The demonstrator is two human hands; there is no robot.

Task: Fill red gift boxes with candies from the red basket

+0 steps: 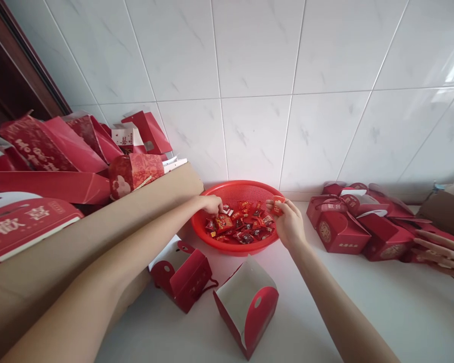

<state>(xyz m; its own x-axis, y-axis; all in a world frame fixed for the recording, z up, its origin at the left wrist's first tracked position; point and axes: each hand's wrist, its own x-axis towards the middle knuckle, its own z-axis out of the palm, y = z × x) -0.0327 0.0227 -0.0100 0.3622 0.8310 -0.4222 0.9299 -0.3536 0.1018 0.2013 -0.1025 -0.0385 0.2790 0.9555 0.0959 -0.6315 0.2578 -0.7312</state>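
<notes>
A red plastic mesh basket [232,248] holds many small wrapped candies [245,222], mostly red with gold print. My left hand [212,204] reaches over its left rim, fingers drawn together at the candies; whatever is between the fingertips is hidden. Above the right rim, my right hand [290,222] pinches a small red candy packet [278,205] between thumb and fingers. In front of the basket stand two red gift boxes with their tops open: a larger box [263,322] at the centre with a pale interior, and a smaller box [191,277] to its left with a dark red cord.
A big cardboard carton [151,209] full of red gift boxes [60,146] stands at left. Several closed red boxes [340,232] are grouped at right on the white tabletop [348,287]. Another person's hand [442,254] touches that group. Behind is a tiled wall [257,131].
</notes>
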